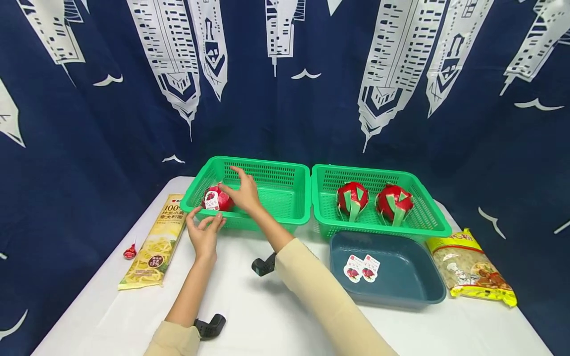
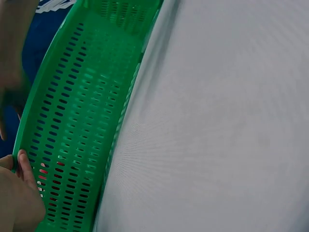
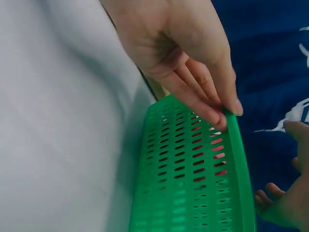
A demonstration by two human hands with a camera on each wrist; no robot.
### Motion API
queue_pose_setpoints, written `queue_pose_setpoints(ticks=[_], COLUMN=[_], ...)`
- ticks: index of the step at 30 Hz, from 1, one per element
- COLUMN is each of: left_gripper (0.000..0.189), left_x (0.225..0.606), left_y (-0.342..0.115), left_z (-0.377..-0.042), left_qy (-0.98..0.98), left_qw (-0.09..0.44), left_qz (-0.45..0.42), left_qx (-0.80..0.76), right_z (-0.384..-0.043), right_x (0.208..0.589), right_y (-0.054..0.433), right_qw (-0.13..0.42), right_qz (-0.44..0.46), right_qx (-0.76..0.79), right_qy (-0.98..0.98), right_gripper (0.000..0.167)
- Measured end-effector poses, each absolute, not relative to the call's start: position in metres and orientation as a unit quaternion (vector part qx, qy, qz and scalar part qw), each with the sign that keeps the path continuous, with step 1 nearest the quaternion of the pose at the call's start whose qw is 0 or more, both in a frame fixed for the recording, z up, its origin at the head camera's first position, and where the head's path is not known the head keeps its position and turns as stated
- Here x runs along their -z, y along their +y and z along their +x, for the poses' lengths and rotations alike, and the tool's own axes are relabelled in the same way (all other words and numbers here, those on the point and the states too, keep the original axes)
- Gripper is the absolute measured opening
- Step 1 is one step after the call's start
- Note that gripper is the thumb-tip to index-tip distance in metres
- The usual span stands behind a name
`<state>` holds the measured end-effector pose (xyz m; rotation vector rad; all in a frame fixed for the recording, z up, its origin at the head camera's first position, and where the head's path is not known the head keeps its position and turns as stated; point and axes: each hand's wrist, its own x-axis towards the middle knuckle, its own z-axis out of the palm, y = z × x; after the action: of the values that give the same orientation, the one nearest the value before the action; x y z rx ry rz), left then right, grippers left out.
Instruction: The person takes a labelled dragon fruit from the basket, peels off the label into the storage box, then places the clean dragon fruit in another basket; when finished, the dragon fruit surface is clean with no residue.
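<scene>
My left hand (image 1: 205,235) pinches the front rim of the left green basket (image 1: 285,220) near its left corner; the right wrist view shows thumb and fingers on that rim. In this basket sits a red dragon fruit (image 1: 226,201) with a white tag (image 1: 211,200) facing me. My right hand (image 1: 245,193) hovers over the basket just right of the fruit, fingers spread and holding nothing. Through the basket slots in the left wrist view a bit of the red fruit (image 2: 42,177) shows.
A second green basket (image 1: 320,222) holds two red dragon fruits (image 1: 352,195). Before it stands a blue-grey tray (image 1: 401,267) with two fruit tags (image 1: 361,268). A noodle bag (image 1: 472,269) lies right; a pasta pack (image 1: 153,247) and a small red wrapped candy (image 1: 130,252) lie left.
</scene>
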<state>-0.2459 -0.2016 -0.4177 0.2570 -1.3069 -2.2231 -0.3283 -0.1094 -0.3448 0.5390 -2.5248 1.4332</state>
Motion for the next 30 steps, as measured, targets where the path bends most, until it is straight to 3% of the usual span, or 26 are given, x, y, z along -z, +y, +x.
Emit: queue_pose_setpoints(ticks=[8,13,30], left_gripper=[0.066,0.064,0.065], left_x=[0.424,0.424,0.416], left_y=[-0.200,-0.201,-0.200], left_z=[-0.245,-0.247,-0.243], left_qy=[-0.477,-0.479,-0.468], left_qw=[0.272,0.282,0.272], left_qz=[0.089,0.088,0.087], left_qx=[0.831,0.827,0.836], right_z=[-0.355,-0.364,-0.371], right_x=[0.360,0.368,0.380], right_y=[-0.134,-0.139,-0.141], right_qw=[0.010,-0.047,-0.096], right_qz=[0.204,0.241,0.232], right_qx=[-0.423,-0.364,-0.425], right_qy=[-0.883,-0.899,-0.870], right_gripper=[0.069,0.067,0.062])
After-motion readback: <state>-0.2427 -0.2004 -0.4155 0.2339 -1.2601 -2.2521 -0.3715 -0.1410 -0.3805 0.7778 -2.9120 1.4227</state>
